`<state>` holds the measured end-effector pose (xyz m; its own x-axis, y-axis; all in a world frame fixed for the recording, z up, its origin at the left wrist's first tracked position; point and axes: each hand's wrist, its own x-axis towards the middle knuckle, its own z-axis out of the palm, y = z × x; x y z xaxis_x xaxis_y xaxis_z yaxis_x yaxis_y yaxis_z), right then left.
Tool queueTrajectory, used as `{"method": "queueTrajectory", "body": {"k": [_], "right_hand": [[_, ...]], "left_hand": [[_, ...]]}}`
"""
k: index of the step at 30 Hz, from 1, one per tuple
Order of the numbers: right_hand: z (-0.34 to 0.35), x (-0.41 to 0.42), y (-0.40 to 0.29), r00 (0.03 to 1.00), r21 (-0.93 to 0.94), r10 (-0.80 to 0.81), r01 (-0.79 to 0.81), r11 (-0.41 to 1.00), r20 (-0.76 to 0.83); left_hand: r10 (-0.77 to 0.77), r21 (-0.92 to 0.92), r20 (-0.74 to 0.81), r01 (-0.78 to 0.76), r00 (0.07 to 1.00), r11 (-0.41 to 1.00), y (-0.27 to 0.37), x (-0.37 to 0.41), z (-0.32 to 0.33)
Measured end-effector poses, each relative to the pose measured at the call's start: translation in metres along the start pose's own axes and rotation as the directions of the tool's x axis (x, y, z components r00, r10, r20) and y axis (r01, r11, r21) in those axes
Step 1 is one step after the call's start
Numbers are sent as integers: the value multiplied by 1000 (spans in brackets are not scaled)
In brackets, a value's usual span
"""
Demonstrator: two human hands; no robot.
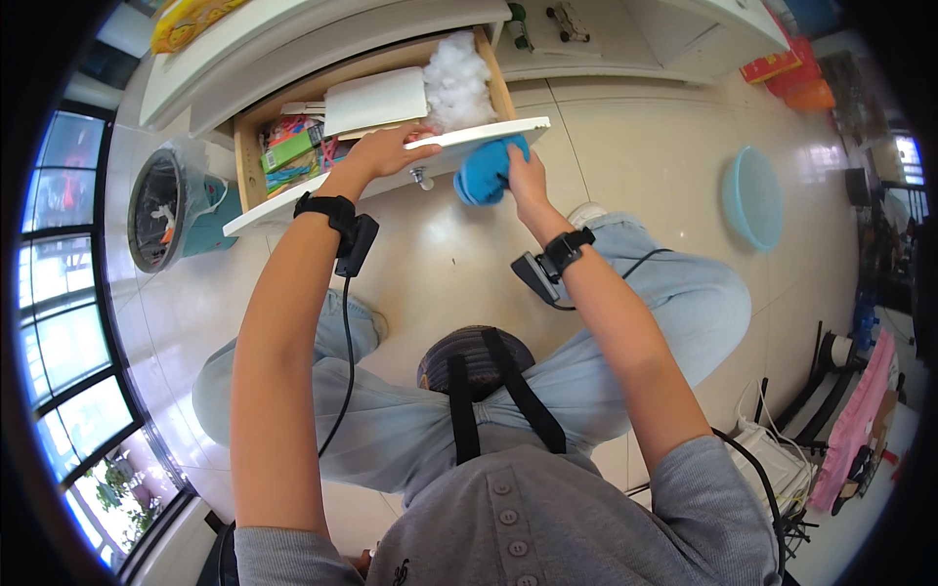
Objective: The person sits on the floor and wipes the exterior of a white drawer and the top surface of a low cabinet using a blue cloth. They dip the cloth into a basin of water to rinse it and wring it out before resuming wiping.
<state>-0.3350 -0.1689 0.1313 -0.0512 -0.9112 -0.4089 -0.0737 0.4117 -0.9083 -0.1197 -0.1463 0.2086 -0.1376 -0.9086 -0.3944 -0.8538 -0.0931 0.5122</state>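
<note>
A white drawer front with a round knob belongs to a pulled-out drawer before me. My left hand rests over its top edge, the fingertips reaching inside, partly hidden. My right hand grips a bunched blue cloth against the front's outer face near its right end. Inside the drawer lie white fluffy stuffing at the right, a white flat box or book in the middle, and a green box among colourful small items at the left.
A bin with a plastic liner stands left of the drawer. A light-blue basin is on the tiled floor at the right. The white cabinet spans the top. Cables run from devices on both my wrists. My bent knees flank the floor between.
</note>
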Motion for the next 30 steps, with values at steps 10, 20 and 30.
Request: {"method": "queueTrajectory", "body": {"k": [10, 20, 30], "right_hand": [[12, 46, 48, 990, -290, 140, -138, 947, -13], [24, 51, 78, 967, -392, 184, -103, 914, 175], [10, 30, 47, 997, -310, -23, 0, 951, -73]], "left_hand": [[-97, 170, -81, 109, 992, 979, -2, 3, 17], [-119, 197, -101, 137, 988, 971, 9, 1, 13], [-132, 194, -68, 143, 989, 971, 6, 1, 12]]}}
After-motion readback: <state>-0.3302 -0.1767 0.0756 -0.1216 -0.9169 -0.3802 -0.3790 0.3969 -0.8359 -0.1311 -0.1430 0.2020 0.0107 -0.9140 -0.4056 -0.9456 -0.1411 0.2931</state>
